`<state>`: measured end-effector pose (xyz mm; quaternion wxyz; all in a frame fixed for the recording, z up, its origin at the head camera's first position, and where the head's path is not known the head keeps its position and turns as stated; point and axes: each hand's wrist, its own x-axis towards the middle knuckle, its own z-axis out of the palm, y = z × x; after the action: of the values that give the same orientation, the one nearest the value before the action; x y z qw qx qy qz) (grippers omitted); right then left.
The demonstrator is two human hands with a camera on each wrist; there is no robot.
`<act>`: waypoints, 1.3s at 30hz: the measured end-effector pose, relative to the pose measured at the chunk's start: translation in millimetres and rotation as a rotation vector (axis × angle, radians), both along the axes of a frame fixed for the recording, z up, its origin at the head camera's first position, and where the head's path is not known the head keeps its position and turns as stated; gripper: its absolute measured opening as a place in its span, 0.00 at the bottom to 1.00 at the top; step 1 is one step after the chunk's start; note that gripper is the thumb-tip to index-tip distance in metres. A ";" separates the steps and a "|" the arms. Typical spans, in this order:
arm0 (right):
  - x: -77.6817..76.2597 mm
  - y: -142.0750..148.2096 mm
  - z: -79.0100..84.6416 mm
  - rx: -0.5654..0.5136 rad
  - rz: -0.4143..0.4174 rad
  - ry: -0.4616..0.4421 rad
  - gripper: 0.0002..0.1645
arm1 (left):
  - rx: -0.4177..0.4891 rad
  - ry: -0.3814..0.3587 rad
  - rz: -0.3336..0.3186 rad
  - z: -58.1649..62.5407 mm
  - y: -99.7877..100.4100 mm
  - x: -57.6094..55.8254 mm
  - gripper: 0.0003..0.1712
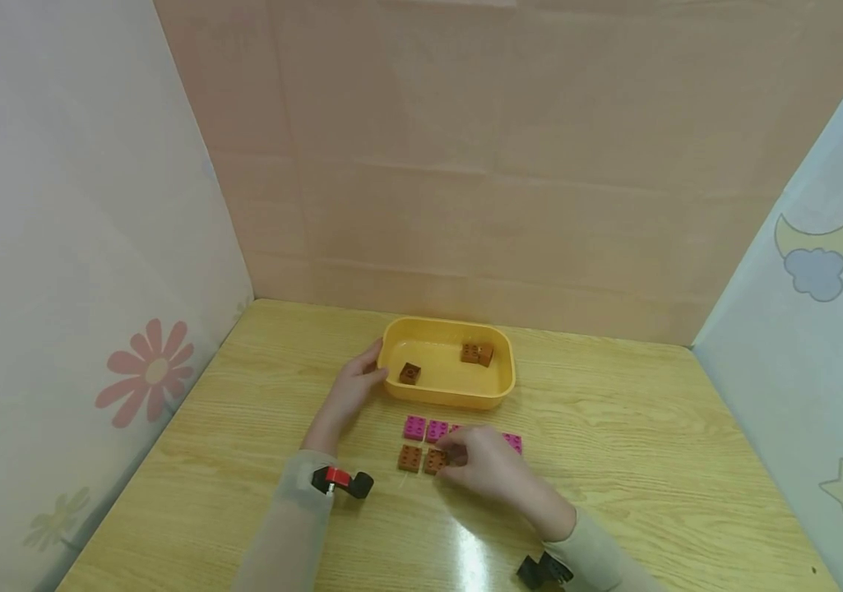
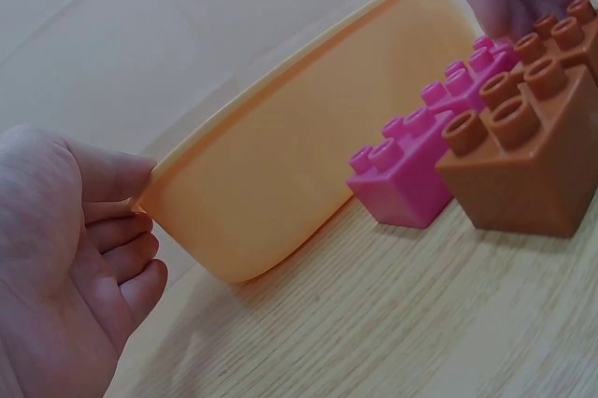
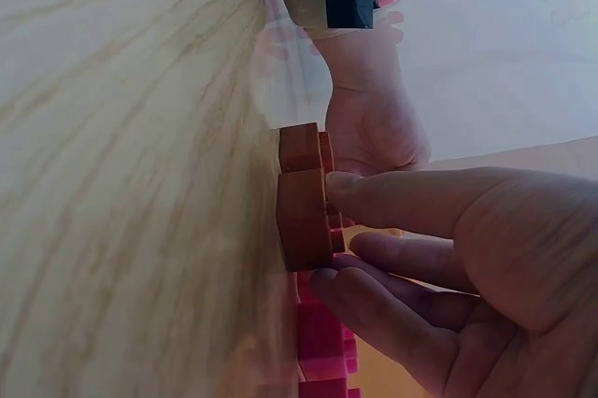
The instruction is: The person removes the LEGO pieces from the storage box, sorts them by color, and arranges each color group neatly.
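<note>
**Brown brick (image 1: 434,461) pinched beside its match, tray held alongside**

Thumb and fingers of a person's right hand (image 1: 491,464) form a grip on the brick's near and far sides, pinching it on the counter (image 1: 613,436), just to the right of a second brown brick (image 1: 409,458). The step in hand appears to be setting this piece into a near row that echoes the one beyond; the next move would call for squaring it up, then spreading the fingers and lifting them clear without nudging its neighbours. On the far side of the pair runs a row of pink bricks (image 1: 414,427), partly hidden behind the right hand. Farther off sits a yellow tray (image 1: 436,396), with a loose brown brick (image 1: 409,374) at its near left and two more brown bricks (image 1: 470,353), side by side, toward its right end. Those three pieces suggest the brown row is only part-built. At the tray's left end, the left hand (image 1: 353,386) holds the rim in curled fingers. Behind everything hangs a tan sheet (image 1: 510,189).
</note>
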<state>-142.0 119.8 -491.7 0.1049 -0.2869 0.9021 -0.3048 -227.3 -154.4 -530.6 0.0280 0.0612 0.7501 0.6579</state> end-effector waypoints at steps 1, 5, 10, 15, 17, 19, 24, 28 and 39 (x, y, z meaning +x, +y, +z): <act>0.0 0.2 0.5 0.004 -0.006 0.008 0.20 | 0.001 0.000 0.000 0.0 0.0 0.0 0.36; -1.0 1.7 3.3 0.002 -0.017 0.026 0.20 | -0.004 0.004 -0.006 -1.0 -0.5 -1.1 0.36; -5.3 6.7 9.4 -0.036 -0.017 0.005 0.20 | 0.004 -0.005 -0.005 -0.8 -0.2 -2.0 0.36; -13.6 14.9 19.6 -0.109 -0.019 -0.051 0.21 | 0.011 -0.006 -0.016 -2.3 -0.8 -2.7 0.36; -17.6 19.0 24.1 -0.133 -0.033 -0.069 0.22 | 0.016 -0.006 -0.021 -3.3 -1.1 -2.9 0.36; -22.4 22.8 28.6 -0.147 -0.046 -0.071 0.21 | 0.024 -0.005 -0.021 -4.0 -1.2 -3.0 0.36; -37.3 27.7 40.0 -0.171 -0.064 -0.064 0.21 | 0.027 -0.005 -0.021 -4.5 -1.8 -3.1 0.36; -52.8 26.3 45.7 -0.179 -0.072 -0.062 0.22 | 0.027 0.002 -0.026 -4.7 -2.0 -3.7 0.36; -109.2 -0.6 31.4 -0.174 -0.083 -0.108 0.21 | 0.029 -0.011 -0.016 -3.4 -0.4 -2.6 0.36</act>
<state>-251.2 119.2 -460.3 0.1152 -0.2403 0.8764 -0.4012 -229.9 -154.8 -534.0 0.0365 0.0639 0.7397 0.6689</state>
